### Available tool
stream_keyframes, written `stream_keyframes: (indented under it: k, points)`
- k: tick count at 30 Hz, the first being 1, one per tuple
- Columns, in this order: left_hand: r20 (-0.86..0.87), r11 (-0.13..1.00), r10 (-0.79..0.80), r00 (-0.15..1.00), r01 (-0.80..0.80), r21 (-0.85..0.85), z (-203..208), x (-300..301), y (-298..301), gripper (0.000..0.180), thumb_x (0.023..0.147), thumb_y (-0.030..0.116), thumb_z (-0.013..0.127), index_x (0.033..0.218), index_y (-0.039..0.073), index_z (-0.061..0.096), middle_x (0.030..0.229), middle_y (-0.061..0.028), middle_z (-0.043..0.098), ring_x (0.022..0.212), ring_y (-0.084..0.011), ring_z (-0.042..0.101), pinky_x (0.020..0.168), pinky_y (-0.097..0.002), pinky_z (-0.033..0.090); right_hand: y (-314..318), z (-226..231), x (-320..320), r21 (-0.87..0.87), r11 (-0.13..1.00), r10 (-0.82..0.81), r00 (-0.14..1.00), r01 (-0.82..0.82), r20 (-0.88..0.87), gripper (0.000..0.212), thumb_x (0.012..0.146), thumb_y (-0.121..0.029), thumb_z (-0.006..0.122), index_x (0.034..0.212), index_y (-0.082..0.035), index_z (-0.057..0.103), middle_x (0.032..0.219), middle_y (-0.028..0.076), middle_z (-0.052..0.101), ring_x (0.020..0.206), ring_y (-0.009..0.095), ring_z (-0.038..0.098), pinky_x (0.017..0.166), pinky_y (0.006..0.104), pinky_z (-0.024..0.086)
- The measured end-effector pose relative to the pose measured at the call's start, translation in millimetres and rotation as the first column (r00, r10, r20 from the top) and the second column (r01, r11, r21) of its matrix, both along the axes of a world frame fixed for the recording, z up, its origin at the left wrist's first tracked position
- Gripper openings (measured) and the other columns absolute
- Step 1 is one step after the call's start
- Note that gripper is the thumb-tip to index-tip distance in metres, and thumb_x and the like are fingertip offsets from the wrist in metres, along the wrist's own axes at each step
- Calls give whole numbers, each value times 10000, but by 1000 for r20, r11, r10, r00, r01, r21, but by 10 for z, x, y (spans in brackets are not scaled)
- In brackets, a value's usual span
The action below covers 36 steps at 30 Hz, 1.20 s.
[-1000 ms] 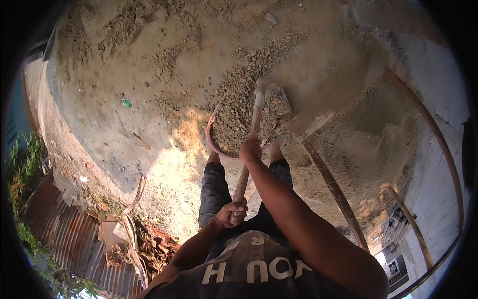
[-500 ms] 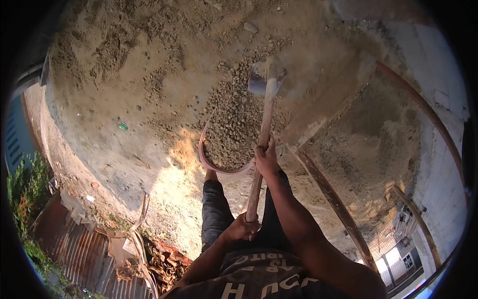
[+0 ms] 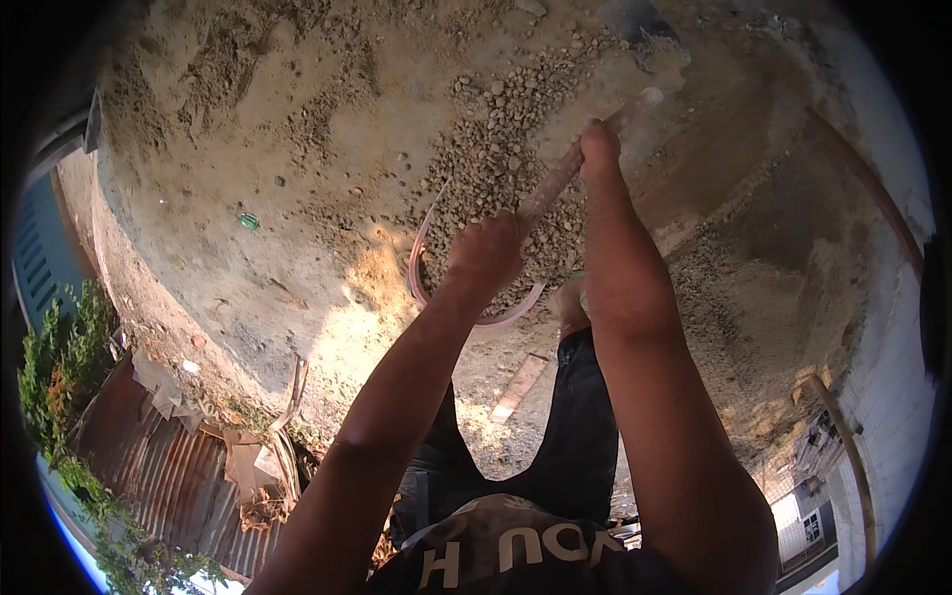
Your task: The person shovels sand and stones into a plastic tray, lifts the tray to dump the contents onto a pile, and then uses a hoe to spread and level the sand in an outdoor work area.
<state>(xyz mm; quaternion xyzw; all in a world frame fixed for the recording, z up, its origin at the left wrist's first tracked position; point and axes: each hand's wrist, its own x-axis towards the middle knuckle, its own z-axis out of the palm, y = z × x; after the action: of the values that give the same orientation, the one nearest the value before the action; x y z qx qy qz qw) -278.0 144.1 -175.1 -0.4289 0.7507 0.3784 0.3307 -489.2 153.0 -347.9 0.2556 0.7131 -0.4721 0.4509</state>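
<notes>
Both hands grip the wooden handle [image 3: 555,183] of a hoe. My left hand [image 3: 486,256] is closed round its lower part, over the gravel. Farther up and to the right, my right hand [image 3: 599,144] wraps the handle near the head. The grey metal hoe blade [image 3: 643,32] is at the far right of the gravel, raised or tilted; whether it touches the ground I cannot tell. Beneath the handle lies a heap of pebbly gravel [image 3: 496,139]. A curved pale pink rim [image 3: 416,263] borders its near end, partly hidden by my left hand and forearm.
To the right leans a mesh screen [image 3: 754,268] with a wooden edge bar [image 3: 873,188]. A wood piece [image 3: 519,387] lies between my legs. Rusty corrugated sheet [image 3: 169,466] and green plants [image 3: 64,367] are at lower left. A green scrap [image 3: 249,221] lies on the ground.
The hoe has swung away and to the right, its blade off the gravel heap. Both hands have moved forward along with it, my left hand leaving my waist. My legs have shifted.
</notes>
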Motion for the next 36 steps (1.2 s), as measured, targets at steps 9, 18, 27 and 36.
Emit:
stream_keyframes:
  k: [9,18,27,36]
  points:
    - [126,962,225,966,-241,130,1017,1832,1495,195,818,127,531,928,-31,501,816,-317,630,809,-477,635,755,-563,504,1322,217,2418,460,635,743,652,-620,-147,448,930,-237,498,1194,93,350,887,241,617,644,351,673,540,419,575]
    - [516,951,112,849,-242,192,2583,3089,2157,285,908,296,494,964,17,503,773,-280,655,777,-425,672,711,-522,535,2256,2023,4084,88,990,63,909,-108,413,151,860,-70,560,734,-44,481,577,40,472,429,166,503,386,331,451]
    - [346,976,150,926,-195,101,2017,3218,2270,210,900,291,508,928,83,499,740,-220,655,720,-415,665,648,-526,511,2055,1880,3673,81,996,6,960,-29,278,135,874,-77,555,894,-73,422,614,45,449,432,162,483,375,331,418]
    - [-196,964,113,974,-155,-215,159,295,-99,296,837,184,561,1072,9,522,877,-236,662,829,-411,660,766,-493,520,-650,386,149,-130,940,300,946,-316,-126,225,884,-177,547,918,36,481,747,133,578,601,225,598,478,367,483]
